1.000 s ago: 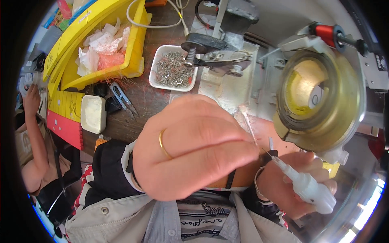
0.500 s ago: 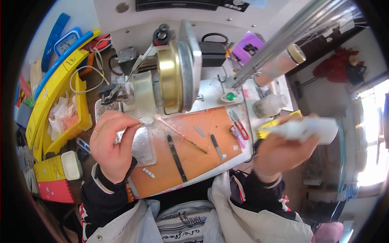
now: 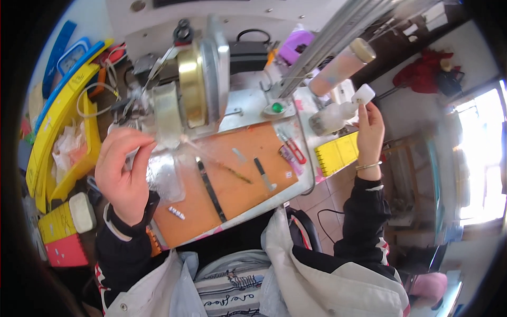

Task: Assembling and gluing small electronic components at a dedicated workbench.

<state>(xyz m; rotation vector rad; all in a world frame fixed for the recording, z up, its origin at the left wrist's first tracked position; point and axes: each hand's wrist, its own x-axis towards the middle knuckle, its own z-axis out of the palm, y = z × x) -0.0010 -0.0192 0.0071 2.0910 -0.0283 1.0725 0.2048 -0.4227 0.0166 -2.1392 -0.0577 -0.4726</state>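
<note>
My left hand [image 3: 124, 171] is raised over the left end of the workbench, thumb and forefinger pinched together. Whatever lies between those fingertips is too small to make out. Just beyond them stand a pale wheel [image 3: 168, 113] and a gold-coloured wheel [image 3: 191, 87] of a bench machine. Beneath the hand is a clear plastic tray [image 3: 166, 182]. On the far right my right hand [image 3: 371, 132] is stretched out, its fingertips closed on a small white object [image 3: 363, 93] with rounded corners. A clear bottle [image 3: 330, 119] stands just left of these fingers.
An orange mat [image 3: 232, 182] bears a thin stick [image 3: 232, 173], a black pen-like tool [image 3: 210, 187], a knife [image 3: 264, 173] and red-handled pliers [image 3: 293, 148]. Beside it lies a yellow notebook [image 3: 337, 153]. A metal post [image 3: 317, 53] slants above. Left is a yellow bin [image 3: 95, 140].
My right hand has moved away from me with the white object, to beside the clear bottle, uncovering the yellow notebook. My left hand keeps its pinch. The whole view has shifted slightly.
</note>
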